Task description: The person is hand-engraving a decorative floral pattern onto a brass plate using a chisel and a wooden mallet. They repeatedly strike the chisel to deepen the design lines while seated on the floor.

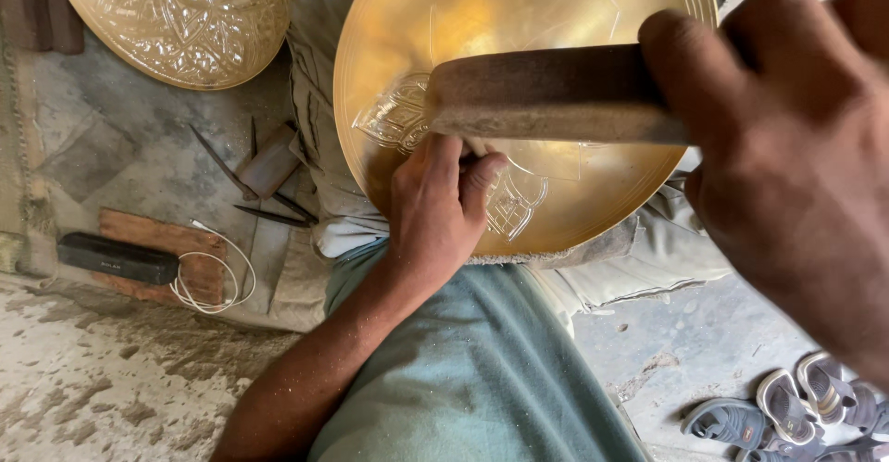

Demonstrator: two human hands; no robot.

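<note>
A round brass plate (482, 18) rests on my lap, its face partly engraved with leaf-like patterns. My left hand (435, 207) presses on the plate near its lower middle, fingers closed around a small tool whose tip is hidden under the wooden block. My right hand (796, 156), close to the camera at the right, grips a thick brown wooden mallet (546, 92) held level just above my left hand's fingers.
A second, fully engraved brass plate (181, 13) lies on the floor at upper left. Several thin metal chisels (264, 193) lie beside my leg. A black block (116, 258) and a white cable (218, 281) sit on a wooden board at left. Sandals (787, 411) lie at lower right.
</note>
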